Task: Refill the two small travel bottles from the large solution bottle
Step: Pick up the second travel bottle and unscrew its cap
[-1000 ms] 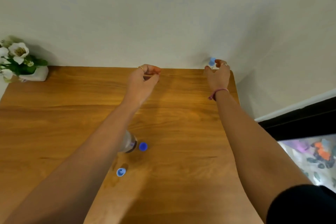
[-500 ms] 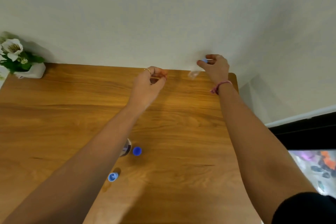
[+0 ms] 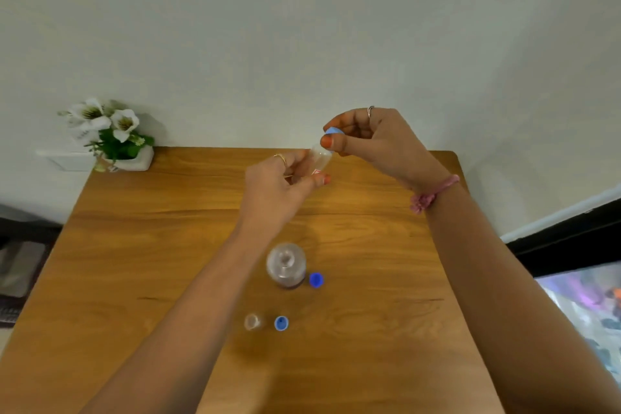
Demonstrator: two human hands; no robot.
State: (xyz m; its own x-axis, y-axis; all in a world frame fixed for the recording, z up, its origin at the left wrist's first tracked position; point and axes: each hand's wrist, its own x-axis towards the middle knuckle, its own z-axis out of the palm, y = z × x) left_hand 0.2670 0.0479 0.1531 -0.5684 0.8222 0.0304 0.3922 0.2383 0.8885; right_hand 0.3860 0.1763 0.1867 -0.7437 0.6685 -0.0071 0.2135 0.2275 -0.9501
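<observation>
A small clear travel bottle (image 3: 320,160) is held above the far part of the wooden table (image 3: 168,245). My left hand (image 3: 275,191) grips its lower body, and my right hand (image 3: 376,141) pinches its light blue cap (image 3: 332,131) at the top. The large solution bottle (image 3: 286,265) stands uncapped mid-table, with its dark blue cap (image 3: 316,280) lying just to its right. Nearer to me stands a second small clear bottle (image 3: 252,322), open, with a blue cap (image 3: 281,323) beside it on the right.
A white pot of white flowers (image 3: 114,138) sits at the table's far left corner against the wall. The table's right edge drops to a dark floor strip and a patterned fabric (image 3: 588,312). Dark furniture shows at the far left.
Both hands have come together over the table's far middle; the small bottle, held earlier by the right hand alone near the far right corner, is now gripped by both. The camera has tilted.
</observation>
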